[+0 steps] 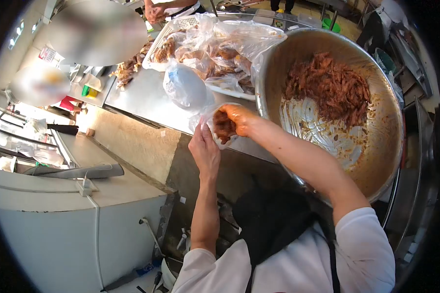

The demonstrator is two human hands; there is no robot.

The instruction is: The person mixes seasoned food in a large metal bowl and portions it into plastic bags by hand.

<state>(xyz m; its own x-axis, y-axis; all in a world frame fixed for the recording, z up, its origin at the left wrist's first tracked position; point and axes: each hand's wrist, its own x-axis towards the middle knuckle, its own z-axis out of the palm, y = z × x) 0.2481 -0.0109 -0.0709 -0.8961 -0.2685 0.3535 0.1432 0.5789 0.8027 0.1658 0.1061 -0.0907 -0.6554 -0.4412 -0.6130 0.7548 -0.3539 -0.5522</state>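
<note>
By bowl's [396, 141] near rim: left hand [205, 150] grips bag [222, 141]; right hand [240, 120], coated orange, in bag mouth holding meat [224, 126].

Bright light enters from the left and overexposes the grey metal table [144, 100]. Glare marks the large silver metal bowl [298, 115]. Wide-angle distortion curves the edges; corners are black.

Room over the left tabletop [141, 99], with bag [186, 89], basket [183, 22] and bowl [384, 136] (wide-rimmed) blocking rightward.
</note>
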